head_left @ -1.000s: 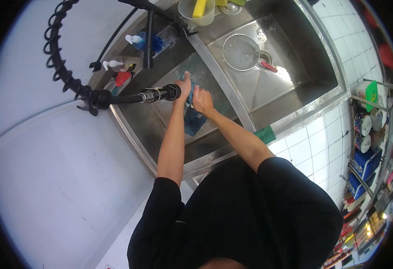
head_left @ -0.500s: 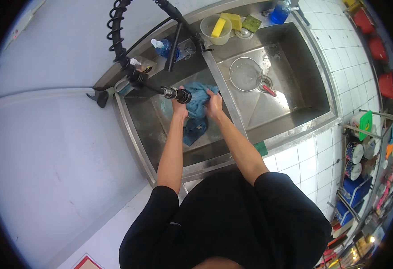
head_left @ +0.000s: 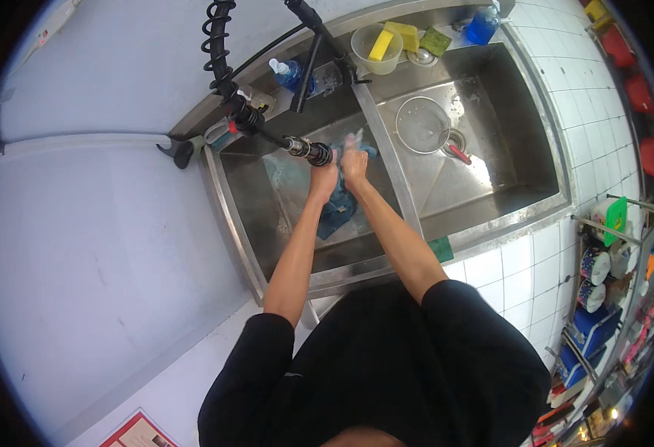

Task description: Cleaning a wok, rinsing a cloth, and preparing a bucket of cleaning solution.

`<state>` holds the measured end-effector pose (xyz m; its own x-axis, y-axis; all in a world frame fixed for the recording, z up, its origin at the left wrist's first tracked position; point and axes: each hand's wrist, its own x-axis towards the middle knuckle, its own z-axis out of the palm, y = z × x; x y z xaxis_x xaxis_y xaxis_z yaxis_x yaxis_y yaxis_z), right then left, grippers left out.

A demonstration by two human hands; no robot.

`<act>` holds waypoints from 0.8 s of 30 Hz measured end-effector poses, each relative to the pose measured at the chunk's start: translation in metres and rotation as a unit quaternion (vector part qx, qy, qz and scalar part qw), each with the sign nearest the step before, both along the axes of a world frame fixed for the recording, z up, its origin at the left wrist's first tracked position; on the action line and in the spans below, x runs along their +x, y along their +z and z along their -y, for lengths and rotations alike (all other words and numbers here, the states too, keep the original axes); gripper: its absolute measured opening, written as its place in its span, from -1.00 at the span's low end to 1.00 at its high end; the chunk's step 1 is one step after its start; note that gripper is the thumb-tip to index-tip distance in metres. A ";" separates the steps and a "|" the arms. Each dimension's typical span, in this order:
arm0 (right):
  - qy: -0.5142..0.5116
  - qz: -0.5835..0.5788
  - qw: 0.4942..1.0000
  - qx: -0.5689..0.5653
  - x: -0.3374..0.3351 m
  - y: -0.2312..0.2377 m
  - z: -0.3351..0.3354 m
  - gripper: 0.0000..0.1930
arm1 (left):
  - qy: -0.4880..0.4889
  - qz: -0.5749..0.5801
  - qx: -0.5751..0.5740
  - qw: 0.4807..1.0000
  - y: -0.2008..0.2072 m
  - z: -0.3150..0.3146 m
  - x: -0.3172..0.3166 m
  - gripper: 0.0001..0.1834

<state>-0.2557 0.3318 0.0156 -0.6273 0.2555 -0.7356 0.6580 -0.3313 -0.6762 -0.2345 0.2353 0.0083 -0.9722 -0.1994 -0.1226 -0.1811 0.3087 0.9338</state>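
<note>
A wet blue cloth [head_left: 336,214] is bunched between my hands over the left sink basin [head_left: 267,223], its lower end hanging toward the basin floor. My left hand [head_left: 324,179] is closed on it, partly hidden behind the black-and-metal spray head [head_left: 312,151] of the hanging tap. My right hand [head_left: 354,165] is closed on the cloth's other side, close beside the left. Some blue cloth sticks out past the right hand, and the fingertips there are blurred.
In the right basin [head_left: 517,167] lie a round mesh strainer [head_left: 423,123] and a red-handled tool [head_left: 459,154]. The back ledge holds a blue pump bottle [head_left: 289,74], a tub [head_left: 379,63] with a yellow sponge, a green scouring pad [head_left: 436,42] and another blue bottle [head_left: 483,26].
My hands have come closer together, and the cloth between them is squeezed into a narrower bunch. The whole view has shifted slightly, so the sink appears further right.
</note>
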 end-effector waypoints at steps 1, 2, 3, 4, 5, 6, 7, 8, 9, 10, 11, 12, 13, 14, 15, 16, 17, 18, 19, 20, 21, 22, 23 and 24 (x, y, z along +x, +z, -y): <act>0.018 -0.052 0.998 0.018 0.013 0.021 0.014 -0.43 | 0.023 0.026 0.002 0.999 -0.005 0.019 -0.004 -0.84; 0.032 -0.107 0.993 0.038 0.024 0.036 0.027 -0.40 | 0.043 0.049 0.005 0.998 -0.006 0.030 -0.008 -0.85; -0.052 -0.160 0.976 0.138 0.031 0.018 0.029 -0.39 | 0.020 0.015 0.024 0.999 0.018 0.003 -0.014 -0.84; -0.044 -0.164 0.977 0.131 0.031 0.023 0.032 -0.39 | 0.029 0.012 0.019 0.999 0.019 0.016 -0.014 -0.84; 0.023 -0.152 0.985 0.079 0.030 0.027 0.026 -0.41 | 0.036 0.031 0.088 0.995 0.016 0.027 -0.015 -0.82; 0.090 -0.140 0.986 0.026 0.028 0.031 0.018 -0.43 | 0.044 0.049 0.158 0.985 0.011 0.035 -0.014 -0.80; 0.105 -0.057 0.993 -0.010 0.015 0.029 0.003 -0.50 | 0.035 0.064 0.139 0.988 0.010 0.033 -0.009 -0.62; 0.102 -0.059 0.993 -0.007 0.003 0.017 -0.009 -0.50 | 0.031 0.063 0.141 0.988 0.008 0.035 -0.009 -0.62; 0.040 -0.079 0.973 -0.212 -0.009 0.001 -0.018 -0.50 | 0.086 0.205 0.243 0.944 0.004 0.040 -0.011 -0.55; -0.021 -0.092 0.908 -0.407 -0.014 -0.012 -0.026 -0.49 | 0.139 0.345 0.335 0.866 0.000 0.041 -0.008 -0.47; -0.001 -0.070 0.902 -0.426 -0.018 -0.014 -0.035 -0.54 | 0.137 0.349 0.338 0.863 0.000 0.037 0.000 -0.47; -0.004 -0.068 0.905 -0.420 -0.017 -0.015 -0.040 -0.54 | 0.081 0.421 0.408 0.806 0.000 0.031 0.010 -0.40; -0.028 -0.058 0.875 -0.480 -0.014 0.000 -0.039 -0.55 | 0.031 0.482 0.473 0.737 0.000 0.032 0.021 -0.32; -0.046 -0.051 0.839 -0.540 -0.011 0.016 -0.035 -0.55 | 0.036 0.474 0.479 0.738 -0.013 0.041 0.028 -0.32; -0.034 -0.049 0.840 -0.539 -0.005 0.022 -0.030 -0.55 | -0.079 0.432 0.625 0.645 -0.031 0.051 0.036 -0.25; -0.061 -0.053 0.805 -0.588 0.001 0.017 -0.035 -0.56 | -0.200 0.378 0.743 0.515 -0.032 0.042 0.038 -0.17; -0.086 -0.057 0.765 -0.635 0.006 0.012 -0.040 -0.56 | 0.031 0.375 0.605 0.702 -0.034 0.022 0.045 -0.31; -0.084 -0.055 0.772 -0.628 0.009 0.007 -0.046 -0.56 | 0.029 0.374 0.613 0.695 -0.036 0.015 0.040 -0.31; -0.078 -0.078 0.764 -0.636 0.014 0.009 -0.048 -0.57 | 0.072 0.252 0.561 0.786 -0.039 0.014 0.035 -0.38; -0.072 -0.099 0.756 -0.643 0.018 0.010 -0.052 -0.57 | 0.117 0.125 0.492 0.854 -0.040 0.013 0.029 -0.45; -0.062 -0.091 0.760 -0.640 0.020 0.010 -0.058 -0.57 | 0.196 0.116 0.513 0.828 -0.037 0.024 0.024 -0.49; -0.093 -0.110 0.774 -0.616 0.022 0.011 -0.069 -0.57 | 0.268 0.113 0.531 0.796 -0.028 0.036 0.019 -0.52; -0.125 -0.131 0.786 -0.592 0.025 0.011 -0.077 -0.57 | 0.272 0.114 0.536 0.791 -0.015 0.041 0.016 -0.52; -0.120 -0.128 0.788 -0.590 0.025 0.010 -0.080 -0.57 | 0.211 0.101 0.577 0.783 0.001 0.047 0.012 -0.49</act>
